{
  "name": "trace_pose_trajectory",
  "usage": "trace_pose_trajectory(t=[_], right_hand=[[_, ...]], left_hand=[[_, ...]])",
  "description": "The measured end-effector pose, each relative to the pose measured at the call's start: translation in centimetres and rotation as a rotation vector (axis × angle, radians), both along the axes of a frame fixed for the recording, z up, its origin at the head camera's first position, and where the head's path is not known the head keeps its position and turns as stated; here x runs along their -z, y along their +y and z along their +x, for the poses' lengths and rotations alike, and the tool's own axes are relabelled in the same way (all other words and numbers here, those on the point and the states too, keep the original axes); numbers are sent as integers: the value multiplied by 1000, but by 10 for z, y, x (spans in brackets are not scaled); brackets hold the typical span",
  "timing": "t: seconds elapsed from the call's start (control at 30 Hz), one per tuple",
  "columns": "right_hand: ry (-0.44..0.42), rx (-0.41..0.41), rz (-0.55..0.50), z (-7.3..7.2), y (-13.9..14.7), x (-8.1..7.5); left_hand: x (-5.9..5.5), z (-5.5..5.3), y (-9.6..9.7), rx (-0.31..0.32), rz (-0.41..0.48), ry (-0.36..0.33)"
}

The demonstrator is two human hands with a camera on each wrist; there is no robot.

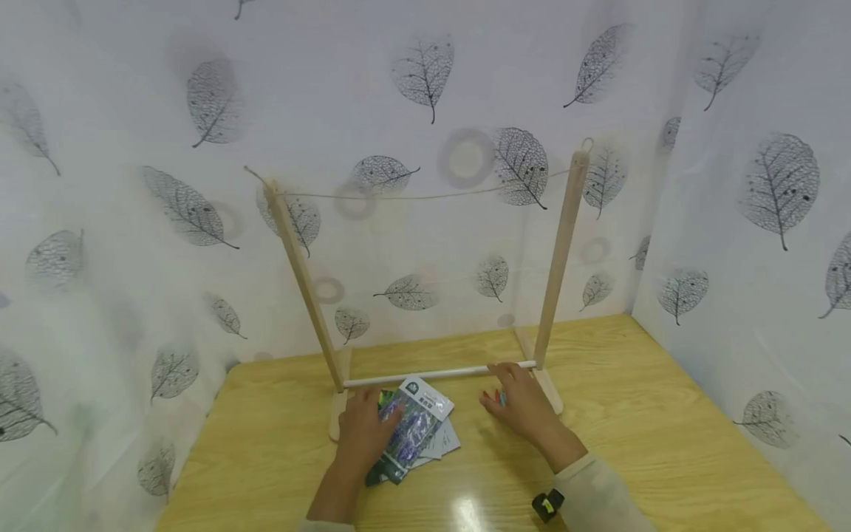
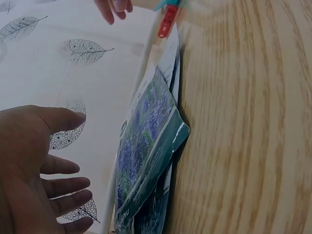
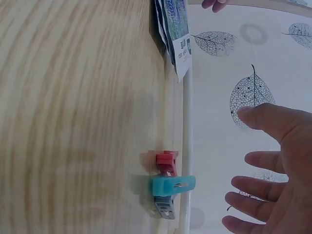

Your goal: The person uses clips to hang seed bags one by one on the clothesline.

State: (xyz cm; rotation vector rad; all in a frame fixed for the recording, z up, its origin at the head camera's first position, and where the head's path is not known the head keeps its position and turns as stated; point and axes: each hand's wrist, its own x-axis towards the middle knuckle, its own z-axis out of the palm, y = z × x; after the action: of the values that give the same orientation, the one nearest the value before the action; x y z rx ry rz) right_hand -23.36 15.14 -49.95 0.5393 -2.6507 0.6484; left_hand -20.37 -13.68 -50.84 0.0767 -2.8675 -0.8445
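While left hand (image 1: 364,430) and right hand (image 1: 527,408) hold nothing, fingers (image 2: 68,187) loosely spread, packets (image 1: 414,430) and clips (image 3: 165,186) lie on desk (image 1: 631,436), string (image 1: 399,197) bare: looks unstarted.

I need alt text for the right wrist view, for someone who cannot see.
A right hand, fingers parted, beside three clips, red, teal and grey, on a wood-grain table; a white rod runs past, and printed packets lie near the top.
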Motion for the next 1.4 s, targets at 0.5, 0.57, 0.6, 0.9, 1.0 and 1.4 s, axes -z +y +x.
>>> trace_pose_trajectory(t=[0.5,0.57,0.6,0.9,1.0,1.4], right_hand=[[-196,87,34,-8,-3,21],[-214,84,23,-9,-4,24],[-226,84,16,-9,-4,25],[-245,108,38,-10,-4,30],[-255,117,33,-9,-4,28],[-254,106,30,-12,-3,34]], left_hand=[[11,-2,3,-17,-51,-68],[13,-3,3,-24,-56,-82],[14,-4,3,-27,-53,-91],[23,-3,5,-35,-66,-47],[24,-3,6,-47,-67,-59],[28,0,5,-49,-69,2]])
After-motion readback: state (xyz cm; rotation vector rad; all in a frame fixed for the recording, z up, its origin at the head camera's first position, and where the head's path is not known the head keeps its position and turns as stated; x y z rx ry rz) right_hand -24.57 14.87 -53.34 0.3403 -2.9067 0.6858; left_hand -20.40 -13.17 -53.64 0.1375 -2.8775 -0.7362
